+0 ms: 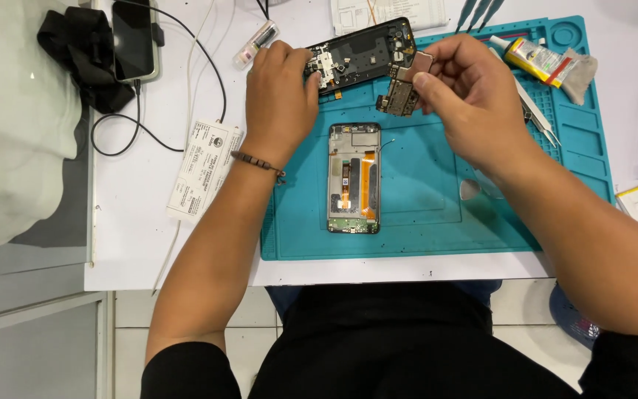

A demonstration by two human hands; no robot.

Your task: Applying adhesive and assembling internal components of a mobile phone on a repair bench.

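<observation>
A flat white counter (142, 244) fills the upper part of the view, its front edge running level across the frame. Below that edge, the floor of pale square tiles (208, 318) with thin grey joints is visible. At the left, a grey glass-topped cabinet surface (31, 258) adjoins the counter, with a light grey panel (31, 355) beneath it. Lighting is bright, even and diffuse; shadows are soft.

light: bright, even, from overhead | shadows: soft, short — under the forearms on the teal mat (422, 222) | glare: slight on white table (142, 244) | focus: sharp — edges mildly bowed
</observation>
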